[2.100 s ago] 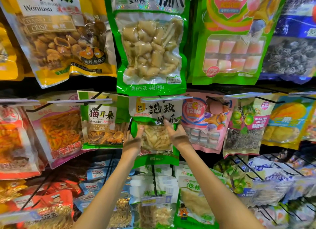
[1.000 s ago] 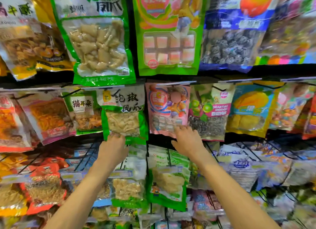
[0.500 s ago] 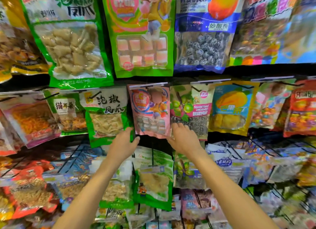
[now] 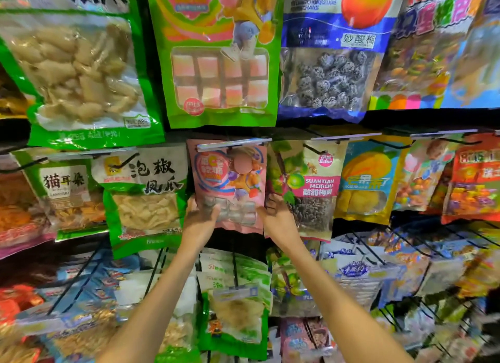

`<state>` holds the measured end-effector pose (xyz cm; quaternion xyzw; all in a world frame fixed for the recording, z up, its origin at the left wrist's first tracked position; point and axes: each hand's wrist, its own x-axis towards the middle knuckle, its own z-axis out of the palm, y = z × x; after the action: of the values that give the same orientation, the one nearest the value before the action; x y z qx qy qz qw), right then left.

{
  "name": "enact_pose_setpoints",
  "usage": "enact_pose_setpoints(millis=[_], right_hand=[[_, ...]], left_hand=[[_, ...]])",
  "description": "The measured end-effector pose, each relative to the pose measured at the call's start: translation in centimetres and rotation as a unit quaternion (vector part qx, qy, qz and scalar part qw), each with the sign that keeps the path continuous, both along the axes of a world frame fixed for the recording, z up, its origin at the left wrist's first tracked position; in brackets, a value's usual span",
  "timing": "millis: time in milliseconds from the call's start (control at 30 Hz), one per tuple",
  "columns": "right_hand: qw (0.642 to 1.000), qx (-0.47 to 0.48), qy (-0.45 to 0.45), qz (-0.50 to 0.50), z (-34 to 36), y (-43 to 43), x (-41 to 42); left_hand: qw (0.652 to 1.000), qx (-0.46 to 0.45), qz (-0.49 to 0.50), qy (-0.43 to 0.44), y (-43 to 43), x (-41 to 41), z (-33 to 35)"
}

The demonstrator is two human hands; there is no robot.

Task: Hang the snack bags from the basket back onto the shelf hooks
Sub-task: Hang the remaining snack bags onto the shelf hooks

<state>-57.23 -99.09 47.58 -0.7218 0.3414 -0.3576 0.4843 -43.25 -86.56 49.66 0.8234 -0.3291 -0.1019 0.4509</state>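
Since the hands moved off the green bag (image 4: 146, 208), which hangs at 9 o'clock, head view shows left hand (image 4: 201, 217) and right hand (image 4: 276, 217), fingers clamped on the pink snack bag (image 4: 230, 178) at centre. Likely seating this next bag.

Green candy bag (image 4: 220, 64) at the shelf's (image 4: 433, 119) top edge, blue plum bag (image 4: 327, 64) just right of it, mango bag (image 4: 365, 184) in the middle row, chicken-feet bag (image 4: 143, 200) left of centre, clear price strip (image 4: 346, 137) above.
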Motion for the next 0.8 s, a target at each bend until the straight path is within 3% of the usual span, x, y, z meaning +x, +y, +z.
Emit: enact_pose_setpoints(millis=[167,333,500,633,800], right_hand=[[0.998,0.028,-0.05,0.013,-0.1,0.0,0.8],[1.0,-0.014,-0.019,0.002,0.9,0.1,1.8],[1.0,0.012,-0.017,-0.014,1.0,-0.3,3.0],[0.997,0.001,-0.07,-0.015,0.6,0.1,3.8],[0.997,0.014,-0.059,-0.045,0.2,-1.1,4.6]], left_hand=[[0.998,-0.031,0.003,0.06,-0.8,1.1,-1.3],[0.981,-0.138,-0.002,0.139,-1.8,2.2,-2.4],[0.967,-0.144,0.0,0.211,-2.9,2.9,-1.2],[0.973,-0.104,0.022,0.206,-3.3,3.6,-1.7],[0.985,-0.089,0.04,0.141,-3.0,3.2,-1.6]])
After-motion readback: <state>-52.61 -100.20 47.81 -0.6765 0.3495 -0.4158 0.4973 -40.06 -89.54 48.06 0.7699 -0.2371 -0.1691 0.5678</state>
